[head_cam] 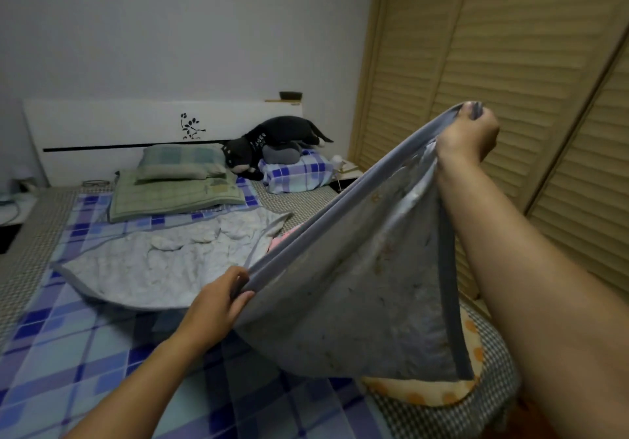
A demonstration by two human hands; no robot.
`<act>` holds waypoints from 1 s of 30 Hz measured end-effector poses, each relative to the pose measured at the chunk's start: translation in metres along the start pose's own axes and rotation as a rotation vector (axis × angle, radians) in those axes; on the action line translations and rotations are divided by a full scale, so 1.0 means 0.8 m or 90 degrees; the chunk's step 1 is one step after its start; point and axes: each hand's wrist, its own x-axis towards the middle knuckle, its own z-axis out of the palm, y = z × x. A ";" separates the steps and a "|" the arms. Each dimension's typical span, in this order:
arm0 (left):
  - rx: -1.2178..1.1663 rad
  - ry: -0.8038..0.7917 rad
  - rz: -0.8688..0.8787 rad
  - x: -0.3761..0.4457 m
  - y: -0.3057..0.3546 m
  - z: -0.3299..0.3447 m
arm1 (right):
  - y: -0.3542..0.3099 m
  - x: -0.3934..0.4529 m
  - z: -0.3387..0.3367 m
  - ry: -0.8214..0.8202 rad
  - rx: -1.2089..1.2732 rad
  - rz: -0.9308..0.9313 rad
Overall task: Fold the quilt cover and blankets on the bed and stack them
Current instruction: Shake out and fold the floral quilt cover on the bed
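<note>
Two bare forearms are reaching forward from the bottom of the view over a bed. The left forearm is entering from the lower left and angling up toward the middle. The left hand (219,297) is pinching the grey border of a quilt (343,289), thumb on the near side and fingers curled over the far side of the edge. The right arm is stretching up from the lower right, raised much higher than the left. The right hand (468,136) is gripping a bunched corner of the same quilt, fingers curled tight round the fabric, wrist bent downward.

Between the two hands the quilt's border is running as a taut diagonal line, low at the left and high at the right. Below that line the pale grey fabric is hanging in a folded sheet. Under its lower edge an orange-patterned blanket (439,394) is lying at the bed's near right corner.

Beyond the left hand, the rest of the quilt is lying crumpled and white side up on a blue checked sheet (68,363). A bit of pink cloth (284,236) is showing just behind the lifted edge.

Farther back, a green pillow (180,163) is resting on a green mat (177,197). To its right, a black plush toy (272,139) is lying across a blue checked bundle (296,171). A white headboard (119,129) is standing against the wall, and slatted wardrobe doors (510,47) are filling the right side.
</note>
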 end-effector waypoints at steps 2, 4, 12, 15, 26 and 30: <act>0.031 0.015 0.052 0.008 0.007 0.009 | -0.010 0.008 -0.004 0.006 0.031 -0.027; 0.105 0.038 0.122 0.015 0.010 0.019 | -0.020 0.016 -0.007 0.016 0.064 -0.040; 0.198 0.143 0.074 0.031 0.027 0.041 | -0.044 0.044 -0.014 0.036 0.165 -0.083; 0.238 0.162 0.050 0.039 0.035 0.044 | -0.058 0.052 -0.016 0.039 0.196 -0.090; 0.061 0.070 0.034 0.019 0.038 -0.022 | -0.038 0.082 -0.012 0.078 0.105 -0.063; -0.068 0.199 -0.042 0.043 0.056 -0.165 | 0.009 0.082 0.002 0.054 0.024 -0.039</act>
